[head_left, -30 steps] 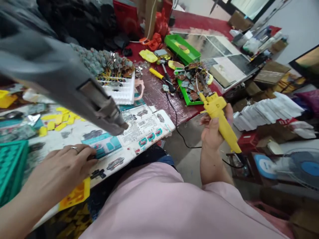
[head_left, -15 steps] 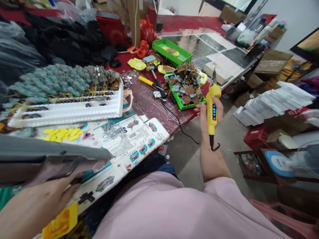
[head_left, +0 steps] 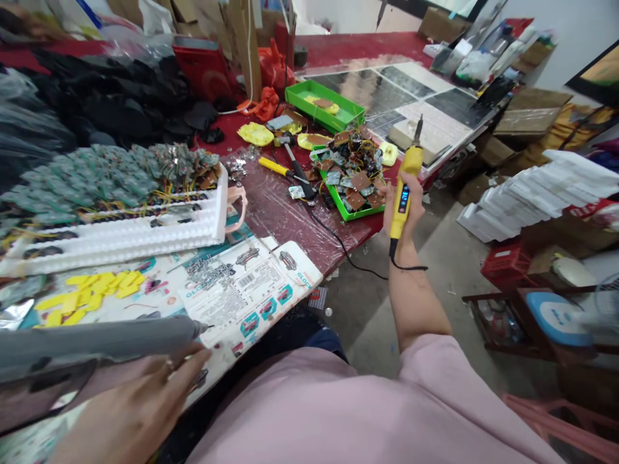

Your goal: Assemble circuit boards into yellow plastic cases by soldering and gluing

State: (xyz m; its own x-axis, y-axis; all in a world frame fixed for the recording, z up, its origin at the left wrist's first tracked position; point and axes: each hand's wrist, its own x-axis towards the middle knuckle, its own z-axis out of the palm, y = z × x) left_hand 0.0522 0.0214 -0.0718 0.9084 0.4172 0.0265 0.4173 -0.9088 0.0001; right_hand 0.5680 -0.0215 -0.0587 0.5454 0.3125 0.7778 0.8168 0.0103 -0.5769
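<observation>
My right hand (head_left: 409, 196) is closed round a yellow soldering iron (head_left: 402, 200) with a small lit display. Its metal tip points up and away from me, and its black cord bends down over my wrist. Just beyond my fingers is a green tray (head_left: 355, 214) heaped with circuit boards and wires (head_left: 360, 174). At lower left, my left hand (head_left: 140, 403) has its fingers bent together beneath a long grey barrel-shaped thing (head_left: 111, 345) ending in a thin tip. That thing partly covers the fingers, and whatever they pinch is hidden. Printed cardboard (head_left: 256, 290) lies behind it.
White foam racks (head_left: 120, 232) with many green boards (head_left: 97, 180) stand at left, yellow plastic pieces (head_left: 91, 293) before them. A hammer (head_left: 297, 167) and yellow-handled tool (head_left: 275, 165) lie mid-table. Another green tray (head_left: 329, 106) is farther back. Boxes (head_left: 532, 122) and a fan (head_left: 556, 319) stand right.
My left hand has moved right, closer to the grey thing's tip, and the grey thing has tilted. My right hand has shifted slightly, with the soldering iron leaning more to the right.
</observation>
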